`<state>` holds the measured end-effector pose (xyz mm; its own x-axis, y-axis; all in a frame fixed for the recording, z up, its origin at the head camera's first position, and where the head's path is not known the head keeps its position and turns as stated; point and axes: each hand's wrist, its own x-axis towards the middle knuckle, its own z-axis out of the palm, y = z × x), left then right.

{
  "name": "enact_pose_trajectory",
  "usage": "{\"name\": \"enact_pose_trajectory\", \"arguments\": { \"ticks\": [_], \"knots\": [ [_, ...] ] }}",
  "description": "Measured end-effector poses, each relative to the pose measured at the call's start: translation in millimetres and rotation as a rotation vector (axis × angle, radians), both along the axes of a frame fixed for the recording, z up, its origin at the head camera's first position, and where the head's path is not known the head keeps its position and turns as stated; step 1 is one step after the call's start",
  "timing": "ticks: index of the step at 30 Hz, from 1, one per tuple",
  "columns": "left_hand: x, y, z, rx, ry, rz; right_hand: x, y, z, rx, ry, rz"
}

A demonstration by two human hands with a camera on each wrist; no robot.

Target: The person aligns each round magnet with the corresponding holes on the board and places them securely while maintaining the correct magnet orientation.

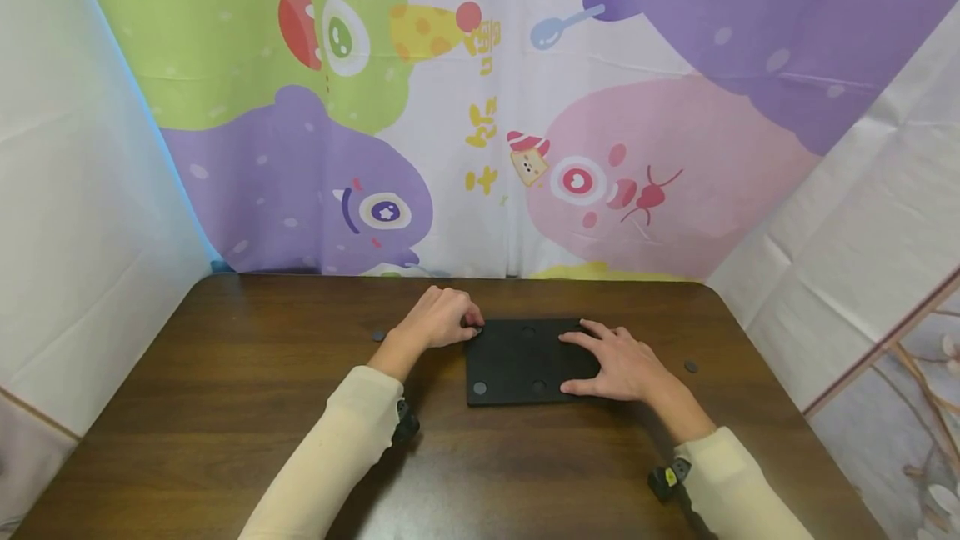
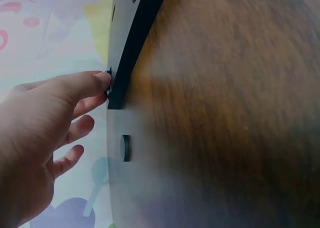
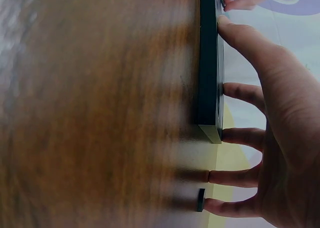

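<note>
A flat black rectangular board point(image 1: 513, 361) with shallow round recesses lies on the table. At its far left corner my left hand point(image 1: 438, 317) pinches a small dark disc point(image 2: 108, 80) between thumb and fingertips, right at the board's surface. Another round disc point(image 1: 480, 388) sits in the near left corner recess. My right hand point(image 1: 618, 363) spreads over the board's right part, and its thumb and some fingertips touch the top. In the right wrist view, the other fingers of this hand point(image 3: 290, 118) reach past the board's end. The recesses under the right hand are partly hidden.
One loose dark disc point(image 1: 378, 336) lies on the brown wooden table point(image 1: 225, 407) left of the board, behind the left wrist. A second loose disc point(image 1: 691, 367) is to the right, beyond the right hand. A cartoon-printed curtain point(image 1: 465, 232) hangs along the far edge.
</note>
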<state>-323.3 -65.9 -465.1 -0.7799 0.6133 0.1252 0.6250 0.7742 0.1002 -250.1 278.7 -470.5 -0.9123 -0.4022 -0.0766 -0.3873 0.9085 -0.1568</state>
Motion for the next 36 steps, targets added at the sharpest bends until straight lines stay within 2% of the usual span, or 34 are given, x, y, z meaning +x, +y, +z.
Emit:
{"name": "enact_pose_trajectory", "arguments": {
  "ticks": [11,17,19,21,24,26,36],
  "knots": [
    [0.3,-2,-2.9,0.029,-0.019,-0.020,-1.0,0,-0.9,-0.002,-0.005,-0.001],
    [-4.9,-4,-7.2,0.064,-0.047,-0.060,-1.5,1,-1.7,-0.003,-0.009,-0.004],
    [-22.5,-9,-30.6,0.093,-0.026,-0.099,-1.6,1,-2.0,-0.002,-0.007,-0.004],
    [-24.2,-9,-31.9,0.096,-0.026,-0.104,-1.5,1,-2.3,-0.002,-0.005,-0.005],
    [-24.1,-8,-31.1,0.102,-0.038,-0.104,-1.5,1,-2.6,0.000,-0.005,-0.005],
    [-7.5,-3,-8.6,0.084,-0.065,-0.068,-1.6,1,-2.9,0.000,-0.006,-0.005],
    [0.4,1,-0.5,0.069,-0.092,-0.018,-1.6,0,-2.0,-0.002,-0.008,-0.006]
  ]
}}
